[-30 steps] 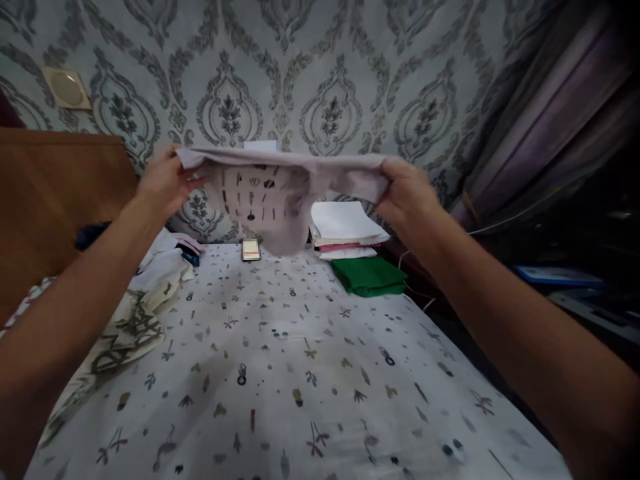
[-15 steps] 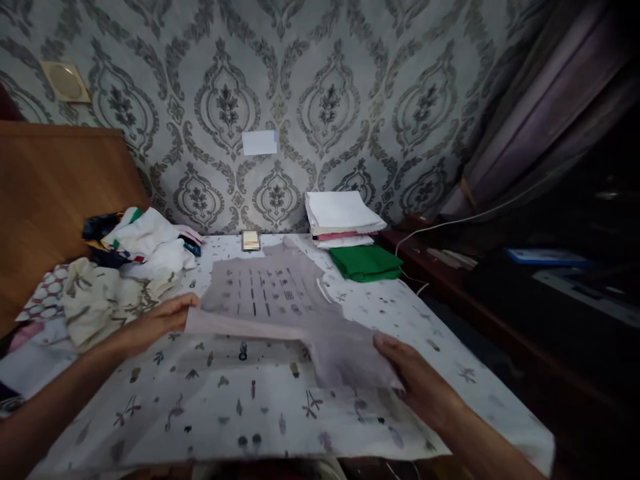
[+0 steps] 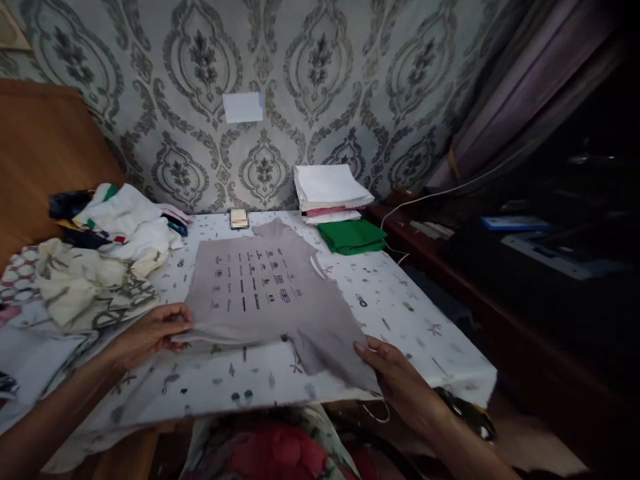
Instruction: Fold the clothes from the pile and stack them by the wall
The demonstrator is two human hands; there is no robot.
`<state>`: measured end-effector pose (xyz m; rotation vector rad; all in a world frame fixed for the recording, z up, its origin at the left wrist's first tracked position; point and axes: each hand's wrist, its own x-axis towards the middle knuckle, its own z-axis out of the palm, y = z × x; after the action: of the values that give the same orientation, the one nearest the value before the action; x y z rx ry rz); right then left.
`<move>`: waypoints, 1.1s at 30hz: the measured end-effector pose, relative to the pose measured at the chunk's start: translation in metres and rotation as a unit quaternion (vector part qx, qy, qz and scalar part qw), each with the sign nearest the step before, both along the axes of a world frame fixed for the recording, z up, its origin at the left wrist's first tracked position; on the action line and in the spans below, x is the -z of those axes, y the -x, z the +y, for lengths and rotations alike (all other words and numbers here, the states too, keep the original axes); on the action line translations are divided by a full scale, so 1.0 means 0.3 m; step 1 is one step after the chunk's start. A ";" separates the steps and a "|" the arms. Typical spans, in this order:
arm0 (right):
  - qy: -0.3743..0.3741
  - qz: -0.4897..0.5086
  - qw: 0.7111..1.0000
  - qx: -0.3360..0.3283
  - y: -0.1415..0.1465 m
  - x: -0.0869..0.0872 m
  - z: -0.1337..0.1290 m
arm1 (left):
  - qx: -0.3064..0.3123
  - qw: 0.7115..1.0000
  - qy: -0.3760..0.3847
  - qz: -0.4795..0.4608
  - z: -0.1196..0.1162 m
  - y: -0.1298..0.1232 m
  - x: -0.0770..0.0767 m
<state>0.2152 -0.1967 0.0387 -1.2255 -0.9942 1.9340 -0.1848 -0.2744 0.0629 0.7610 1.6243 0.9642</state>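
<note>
A grey T-shirt (image 3: 255, 287) with rows of black print lies spread over the patterned white cloth on the table, its neck opening toward the right. My left hand (image 3: 150, 333) pinches the shirt's near left corner between thumb and fingers. At the near right, my right hand (image 3: 395, 373) grips the edge of a sleeve, which hangs slightly loose near the table's front edge.
Crumpled clothes (image 3: 125, 227) are heaped at the left beside a wooden panel (image 3: 45, 153). Folded white cloths (image 3: 330, 187) and a green folded cloth (image 3: 353, 237) lie at the back right. A small framed card (image 3: 239, 219) stands near the wall.
The shirt has come down flatter on the table, and its print shows more fully. Both hands still hold it. The view has tilted down, showing red patterned fabric below the table edge.
</note>
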 end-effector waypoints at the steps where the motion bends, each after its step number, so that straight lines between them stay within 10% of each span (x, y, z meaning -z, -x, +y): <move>1: 0.013 0.007 1.000 -0.008 -0.009 0.010 -0.014 | 0.017 1.000 0.020 0.011 -0.007 0.005 -0.003; 8: 0.074 0.003 0.997 -0.004 -0.053 0.151 -0.069 | 0.104 0.984 0.119 0.082 -0.014 0.030 0.039; 12: 0.037 -0.059 0.996 -0.055 -0.051 0.149 -0.075 | 0.186 0.939 0.099 0.273 0.001 0.032 0.055; 16: 0.025 -0.066 0.996 -0.055 -0.024 0.056 -0.090 | 0.205 0.785 -0.117 0.573 -0.002 -0.109 0.037; 20: 0.048 0.044 0.998 0.023 0.000 -0.010 -0.101 | 0.389 0.664 -0.329 0.548 0.010 -0.374 0.070; 25: 0.128 0.165 0.976 0.057 -0.001 0.000 -0.095 | 0.387 0.545 -0.441 0.599 0.072 -0.558 0.145; 28: 0.138 0.171 0.974 0.054 -0.009 0.020 -0.102 | 0.381 0.551 -0.457 0.585 0.106 -0.558 0.147; 33: 0.071 -0.010 0.997 -0.033 -0.048 0.059 -0.139 | 0.472 0.648 -0.379 0.461 0.119 -0.503 0.104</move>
<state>0.2298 -0.2383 0.0210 -1.3078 -0.9307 2.0774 -0.0338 -0.2388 0.0317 2.7010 1.1230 0.3680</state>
